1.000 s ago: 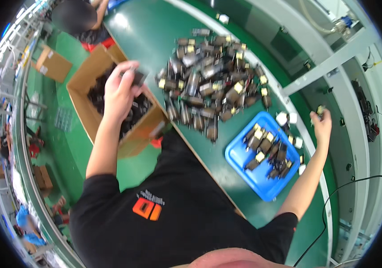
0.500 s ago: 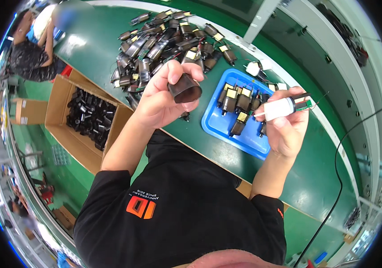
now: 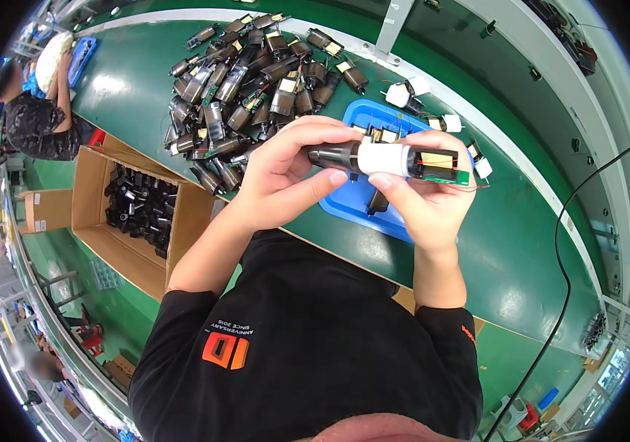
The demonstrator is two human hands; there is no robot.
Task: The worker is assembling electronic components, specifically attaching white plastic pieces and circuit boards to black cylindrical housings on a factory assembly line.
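Between my hands, above the blue tray (image 3: 344,214), a dark translucent plastic sleeve (image 3: 332,156) meets a white cylindrical part (image 3: 383,159) end to end. My left hand (image 3: 285,173) is closed around the sleeve, with thumb below and fingers above. On the other side my right hand (image 3: 433,195) grips the white cylinder, which carries a black holder with a green circuit board (image 3: 449,177) and thin wires at its right end. How far the sleeve covers the white part cannot be told. Several dark cylindrical assemblies lie in the tray, partly hidden by my hands.
A large heap of dark cylindrical assemblies (image 3: 245,81) covers the bench beyond my left hand. A few white-bodied units (image 3: 444,123) lie right of the tray. An open cardboard box (image 3: 86,214) of black parts stands at left. A black cable (image 3: 567,272) hangs at right; another person (image 3: 39,121) sits far left.
My hands have come together over the tray, the left moving right and the right moving left. The sleeve, held apart before, now meets the white cylinder. The view has shifted slightly.
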